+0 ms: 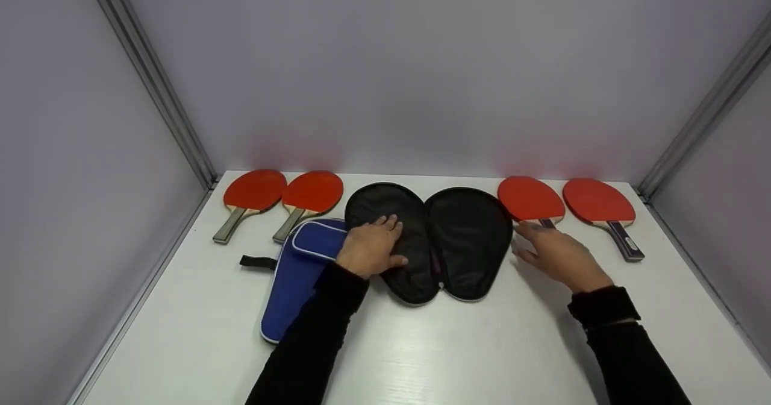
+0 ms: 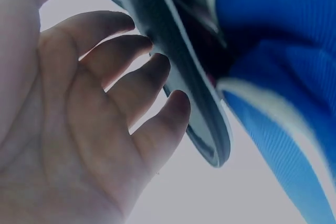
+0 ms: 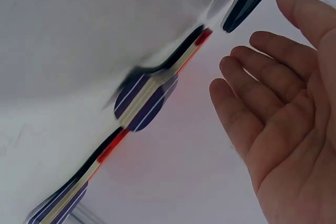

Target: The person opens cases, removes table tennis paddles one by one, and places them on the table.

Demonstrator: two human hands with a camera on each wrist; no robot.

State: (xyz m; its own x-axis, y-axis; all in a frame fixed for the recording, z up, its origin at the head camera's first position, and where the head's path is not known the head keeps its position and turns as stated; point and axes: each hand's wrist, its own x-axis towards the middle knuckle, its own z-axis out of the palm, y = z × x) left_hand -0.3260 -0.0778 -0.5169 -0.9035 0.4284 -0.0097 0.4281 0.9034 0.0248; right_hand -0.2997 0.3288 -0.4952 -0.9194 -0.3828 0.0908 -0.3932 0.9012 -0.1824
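An unzipped paddle case [image 1: 470, 242] lies spread out with its black lining facing up. My left hand [image 1: 370, 248] rests on its left half, fingers extended; the left wrist view shows the fingertips at the black panel [image 2: 197, 87]. Right of the case, my right hand [image 1: 563, 257] hovers with relaxed fingers by the handle of a red table tennis paddle [image 1: 530, 197], partly hiding that handle. Its palm [image 3: 299, 145] holds nothing in the right wrist view. The same view catches the striped handle end [image 3: 147, 100] of a paddle.
A blue case [image 1: 295, 296] with white piping and a black strap [image 1: 258, 262] lies under my left forearm. Two red paddles [image 1: 256, 191] stand side by side at the back left. Another red paddle [image 1: 596, 200] lies at the far right. Walls enclose the white table [image 1: 421, 357].
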